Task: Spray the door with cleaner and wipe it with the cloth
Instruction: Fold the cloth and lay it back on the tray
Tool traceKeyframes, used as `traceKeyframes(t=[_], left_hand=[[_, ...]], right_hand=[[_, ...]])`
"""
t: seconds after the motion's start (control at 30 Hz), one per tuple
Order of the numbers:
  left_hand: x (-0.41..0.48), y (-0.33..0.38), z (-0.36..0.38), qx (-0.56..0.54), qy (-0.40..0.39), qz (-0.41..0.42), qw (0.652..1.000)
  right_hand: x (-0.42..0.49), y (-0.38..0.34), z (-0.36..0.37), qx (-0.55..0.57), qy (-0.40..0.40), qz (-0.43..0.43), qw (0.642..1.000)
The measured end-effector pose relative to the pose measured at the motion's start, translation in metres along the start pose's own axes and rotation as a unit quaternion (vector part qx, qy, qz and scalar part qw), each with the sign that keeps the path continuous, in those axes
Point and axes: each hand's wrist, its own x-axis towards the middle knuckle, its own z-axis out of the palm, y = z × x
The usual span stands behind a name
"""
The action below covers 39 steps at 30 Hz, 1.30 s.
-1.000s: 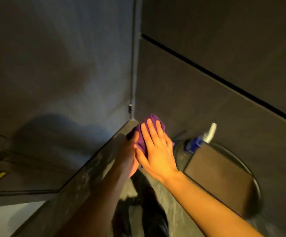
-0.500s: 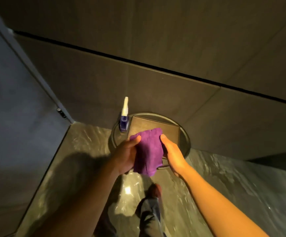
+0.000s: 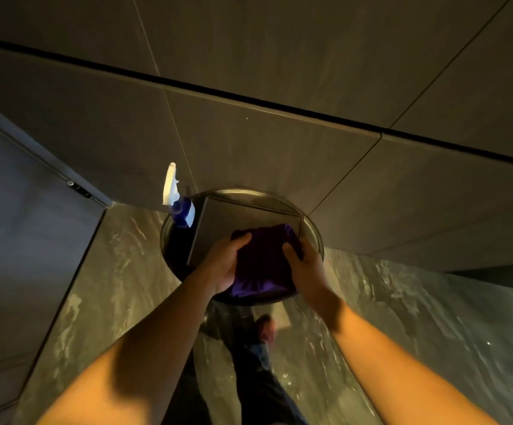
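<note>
- The left hand (image 3: pixel 223 265) and the right hand (image 3: pixel 305 268) each grip one side of a bunched purple cloth (image 3: pixel 262 265), with the thumbs laid over its top and the fingers curled underneath.
- The cloth hangs between the two hands, just above a round dark bin (image 3: pixel 315 237) with a flat square lid (image 3: pixel 233 219); I cannot tell whether it touches the lid.
- A spray bottle (image 3: pixel 180 207) with a white trigger head and blue body stands upright on the left rim of the bin, well apart from both hands.
- The bin stands on a glossy marbled floor (image 3: pixel 417 317) against a tiled wall (image 3: pixel 279 148).
- The door (image 3: pixel 19 210) stands at the left edge, away from cloth and bottle.
- A shoe (image 3: pixel 266 329) shows on the floor below the bin.
</note>
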Motion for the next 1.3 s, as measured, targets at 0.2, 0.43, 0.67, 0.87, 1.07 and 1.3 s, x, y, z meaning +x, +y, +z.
traceKeyframes(t=[0.2, 0.43, 0.67, 0.87, 1.07, 1.3], left_hand=[[0.045, 0.009, -0.002, 0.087, 0.044, 0.021, 0.995], [0.128, -0.007, -0.011, 0.262, 0.123, 0.065, 0.955], [0.215, -0.022, -0.016, 0.340, 0.150, 0.084, 0.925], [0.256, -0.023, -0.014, 0.418, 0.183, 0.111, 0.883], [0.264, -0.025, -0.022, 0.515, 0.183, 0.206, 0.812], [0.255, -0.054, -0.045, 0.708, 0.100, 0.353, 0.603]], right_hand=[[0.038, 0.029, 0.012, -0.018, 0.051, 0.013, 0.998], [0.073, 0.070, 0.015, -0.087, 0.107, 0.043, 0.990], [0.135, 0.115, 0.017, -0.185, 0.135, 0.048, 0.972], [0.182, 0.139, 0.021, -0.277, 0.130, 0.037, 0.951], [0.196, 0.140, 0.025, -0.369, 0.134, -0.006, 0.920], [0.186, 0.152, 0.015, -0.572, 0.033, -0.160, 0.804]])
